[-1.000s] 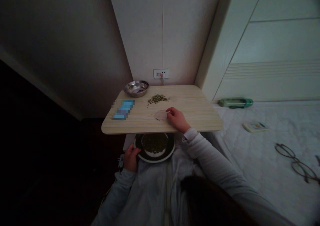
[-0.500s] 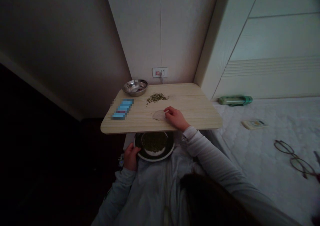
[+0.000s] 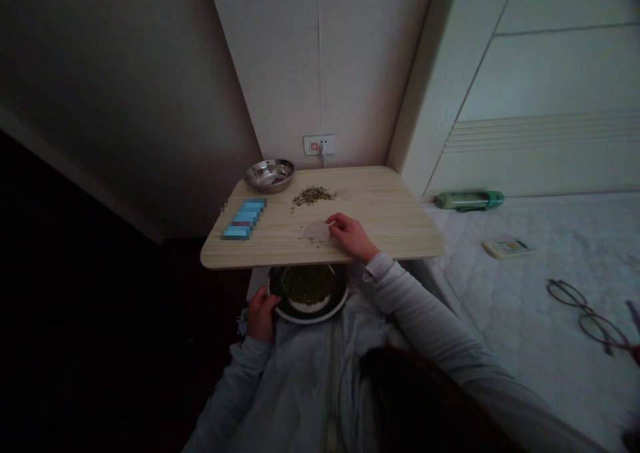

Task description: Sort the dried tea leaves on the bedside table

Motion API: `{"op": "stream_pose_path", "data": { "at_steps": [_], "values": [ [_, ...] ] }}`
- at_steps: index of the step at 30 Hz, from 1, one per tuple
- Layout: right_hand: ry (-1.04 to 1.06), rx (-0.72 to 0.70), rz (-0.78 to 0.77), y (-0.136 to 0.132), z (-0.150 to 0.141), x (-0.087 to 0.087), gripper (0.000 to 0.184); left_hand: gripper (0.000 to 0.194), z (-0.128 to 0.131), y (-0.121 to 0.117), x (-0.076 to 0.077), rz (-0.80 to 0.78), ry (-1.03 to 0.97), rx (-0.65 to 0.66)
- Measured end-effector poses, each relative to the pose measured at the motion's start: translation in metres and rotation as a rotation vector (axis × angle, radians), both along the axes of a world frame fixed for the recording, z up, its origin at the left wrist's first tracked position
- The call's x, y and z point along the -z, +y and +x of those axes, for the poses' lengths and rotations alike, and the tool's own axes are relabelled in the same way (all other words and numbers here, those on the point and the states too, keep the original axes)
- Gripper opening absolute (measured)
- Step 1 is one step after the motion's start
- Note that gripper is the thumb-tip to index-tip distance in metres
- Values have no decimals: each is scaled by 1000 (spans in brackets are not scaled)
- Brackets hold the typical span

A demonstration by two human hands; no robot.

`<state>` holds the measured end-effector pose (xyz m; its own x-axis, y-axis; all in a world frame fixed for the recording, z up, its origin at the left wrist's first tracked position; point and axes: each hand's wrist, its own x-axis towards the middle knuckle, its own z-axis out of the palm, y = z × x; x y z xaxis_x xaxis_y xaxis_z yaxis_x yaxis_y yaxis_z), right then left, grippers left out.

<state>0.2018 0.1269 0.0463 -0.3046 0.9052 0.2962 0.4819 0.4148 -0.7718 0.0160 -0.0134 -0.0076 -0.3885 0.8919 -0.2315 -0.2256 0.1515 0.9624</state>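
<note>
My right hand rests on the light wooden table, fingers curled and pinching the edge of a thin pale round piece that lies flat with a few green beans by it. A small heap of green beans lies further back on the table. My left hand grips the left rim of a dark bowl full of green beans, held below the table's near edge above my lap.
A steel bowl stands at the table's back left, and a blue blurred flat object lies at the left. A wall socket is behind. On the bed to the right lie a green bottle, a remote and glasses.
The view has shifted slightly. My right hand and the pale piece have crept a little to the left on the table. My left hand keeps the bowl where it was.
</note>
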Motion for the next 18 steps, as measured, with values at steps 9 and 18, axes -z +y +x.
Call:
{"op": "stream_pose_path", "data": {
  "at_steps": [9, 18],
  "values": [
    [33, 75, 13, 2, 1, 2, 19, 10, 0, -1, 3, 40, -6, 12],
    [142, 168, -53, -7, 23, 1, 19, 11, 2, -2, -3, 7, 11, 21]
  ]
}}
